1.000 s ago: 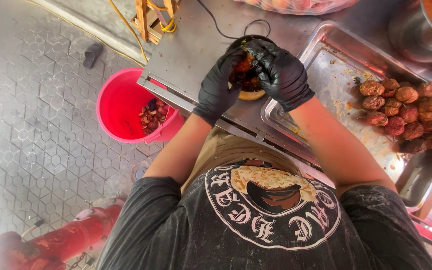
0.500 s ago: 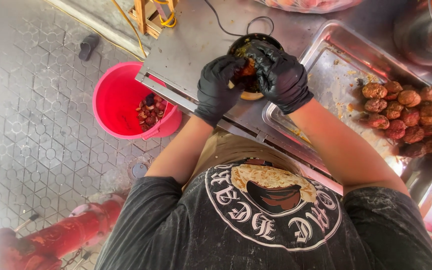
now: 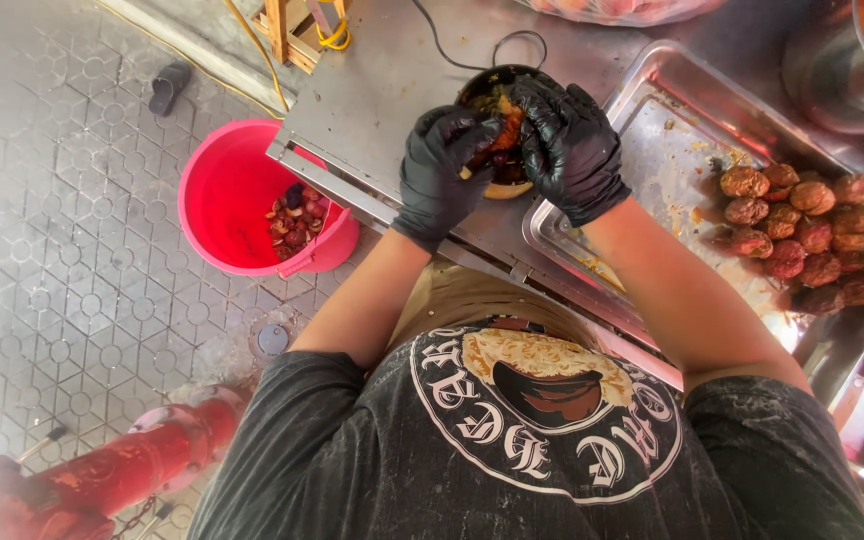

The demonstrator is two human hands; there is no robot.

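Both my hands wear black gloves and meet over a small dark bowl point(image 3: 500, 186) on the steel table point(image 3: 382, 100). My left hand point(image 3: 442, 170) pinches an orange-brown piece of fruit point(image 3: 508, 128) between thumb and fingers. My right hand point(image 3: 572, 148) curls over the same piece from the right, its fingers hiding most of the bowl. The bowl holds dark and yellowish pulp. Only the bowl's tan lower rim shows below my hands.
A steel tray point(image 3: 672, 140) to the right holds several round reddish-brown fruits point(image 3: 812, 235). On the tiled floor at the left stands a pink bucket point(image 3: 222, 195) with fruit scraps. A red hydrant-like post point(image 3: 122, 470) is at the lower left; a black cable point(image 3: 452, 50) runs over the table.
My hands stay together over the bowl. The fingers have shifted slightly around the fruit piece, and the view has moved a little.
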